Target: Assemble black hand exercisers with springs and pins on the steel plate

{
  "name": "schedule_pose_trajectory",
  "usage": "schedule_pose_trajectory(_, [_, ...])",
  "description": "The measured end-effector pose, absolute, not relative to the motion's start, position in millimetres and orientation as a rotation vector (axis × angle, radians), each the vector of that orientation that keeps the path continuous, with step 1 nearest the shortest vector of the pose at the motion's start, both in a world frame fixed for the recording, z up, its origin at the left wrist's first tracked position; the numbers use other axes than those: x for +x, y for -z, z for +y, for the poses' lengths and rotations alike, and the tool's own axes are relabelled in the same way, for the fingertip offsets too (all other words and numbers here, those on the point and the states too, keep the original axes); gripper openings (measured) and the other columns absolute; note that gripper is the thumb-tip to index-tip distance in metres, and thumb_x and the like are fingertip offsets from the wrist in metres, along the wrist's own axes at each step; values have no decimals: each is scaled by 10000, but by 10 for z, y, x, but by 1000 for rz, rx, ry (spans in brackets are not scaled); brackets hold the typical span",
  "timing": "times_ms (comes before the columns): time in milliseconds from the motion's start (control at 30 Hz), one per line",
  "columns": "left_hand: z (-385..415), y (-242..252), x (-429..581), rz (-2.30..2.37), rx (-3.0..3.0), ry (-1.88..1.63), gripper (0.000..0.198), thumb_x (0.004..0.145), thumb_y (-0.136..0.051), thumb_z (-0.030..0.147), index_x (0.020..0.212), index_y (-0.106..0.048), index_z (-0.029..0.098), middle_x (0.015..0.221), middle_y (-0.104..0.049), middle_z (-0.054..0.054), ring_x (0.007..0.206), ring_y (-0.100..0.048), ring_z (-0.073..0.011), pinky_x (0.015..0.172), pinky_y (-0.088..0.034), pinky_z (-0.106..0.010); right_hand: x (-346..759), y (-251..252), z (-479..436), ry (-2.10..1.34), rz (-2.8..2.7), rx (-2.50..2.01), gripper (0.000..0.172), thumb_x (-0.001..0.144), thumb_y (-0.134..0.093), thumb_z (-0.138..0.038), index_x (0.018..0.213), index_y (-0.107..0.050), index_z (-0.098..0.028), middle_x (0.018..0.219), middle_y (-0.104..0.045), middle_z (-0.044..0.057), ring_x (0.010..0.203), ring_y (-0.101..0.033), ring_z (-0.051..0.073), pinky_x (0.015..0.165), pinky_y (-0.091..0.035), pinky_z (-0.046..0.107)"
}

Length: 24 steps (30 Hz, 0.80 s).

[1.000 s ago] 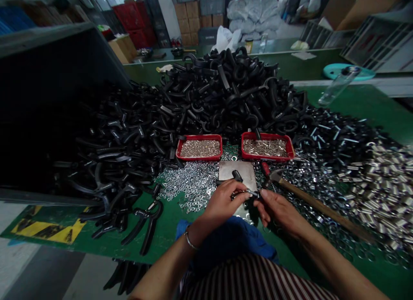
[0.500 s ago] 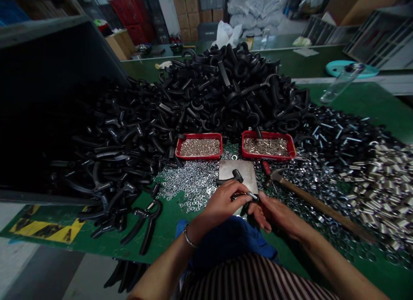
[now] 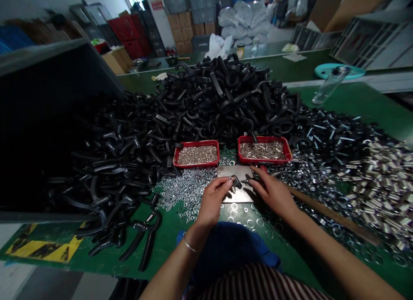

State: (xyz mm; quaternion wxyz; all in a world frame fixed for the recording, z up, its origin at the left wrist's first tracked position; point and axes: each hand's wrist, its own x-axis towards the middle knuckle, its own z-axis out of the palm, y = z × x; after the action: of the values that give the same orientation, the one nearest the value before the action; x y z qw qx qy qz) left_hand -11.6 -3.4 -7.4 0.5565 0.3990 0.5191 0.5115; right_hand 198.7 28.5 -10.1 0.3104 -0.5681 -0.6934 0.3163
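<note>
Nearest us a blue cloth (image 3: 226, 248) lies on the lap. Just beyond it our left hand (image 3: 211, 201) pinches a small black part (image 3: 236, 182) between thumb and forefinger, holding it down on the steel plate (image 3: 237, 196) at the table's near edge. Our right hand (image 3: 272, 192) lies over the plate's right side with its fingers stretched toward the part. We cannot tell whether it holds anything, because its underside is hidden.

We judge the part light, stiff and a little slick: hard plastic with a bit of metal in it. It is small enough to skid on the steel, so a fingertip pinch across its black body, close to the plate, looks the surest hold.

The right hand covers the hammer's (image 3: 325, 212) head; only the handle shows. The part's exact shape, and any pin in it, is too small and dark to read.

Loose washers (image 3: 189, 188) spread beside the plate. Behind them stand two red trays (image 3: 196, 155) of small metal pieces we cannot identify. The black pile (image 3: 213, 98) beyond merges into shadow on the left.
</note>
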Motion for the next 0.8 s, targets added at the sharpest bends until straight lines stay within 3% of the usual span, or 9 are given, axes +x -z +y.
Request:
schedule_pose_trajectory(67, [-84, 82, -95, 1167, 839, -1196, 317, 840, -694, 414, 1055, -670, 182, 816, -688, -9, 719, -641, -113, 728, -522, -264, 1939, 37, 241, -846, -1784, -1491, 408, 902, -587, -525, 1213, -620, -262, 1058, -706, 104, 926, -668, 293, 807, -490, 409])
schedule_pose_trajectory(167, [-165, 64, -31, 1097, 772, -1208, 298, 810, -731, 371, 1004, -613, 179, 781, -686, -2, 703, -668, -122, 728, -545, -276, 1833, 40, 65, -1517, -1536, -1302, 351, 934, -532, -549, 1080, -608, -238, 802, -689, 45, 605, -613, 182, 571, -478, 308])
schedule_pose_trajectory(267, [-238, 36, 56, 1110, 786, -1180, 244, 814, -727, 330, 931, -583, 171, 777, -693, -14, 732, -691, -135, 750, -554, -279, 1732, 152, -120, -2038, -1001, -1007, 260, 929, -595, -476, 983, -577, -222, 786, -647, 2, 543, -527, 97, 510, -438, 230])
schedule_pose_trajectory(433, [-318, -31, 94, 1244, 1232, -1139, 182, 872, -655, 275, 1043, -674, 214, 939, -679, -27, 821, -676, -140, 768, -557, -275, 1747, 320, -239, -2264, -431, -820, 157, 890, -677, -335, 937, -607, -203, 869, -616, 13, 620, -488, 71, 536, -421, 180])
schedule_pose_trajectory(533, [-345, -85, 56, 1285, 1502, -1034, 177, 889, -634, 244, 1049, -709, 244, 1024, -673, -29, 900, -662, -152, 804, -553, -277, 1820, 328, -237, -2407, -267, -740, 157, 891, -652, -321, 976, -628, -191, 774, -559, -2, 553, -395, 67, 483, -380, 162])
schedule_pose_trajectory(800, [-452, -120, 74, 1311, 1853, -1089, 114, 908, -621, 182, 1021, -628, 194, 974, -659, -25, 919, -628, -151, 867, -523, -291, 1844, 334, -272, -2495, -130, -627, 147, 896, -626, -296, 971, -606, -171, 634, -410, -39, 524, -350, 86, 444, -352, 152])
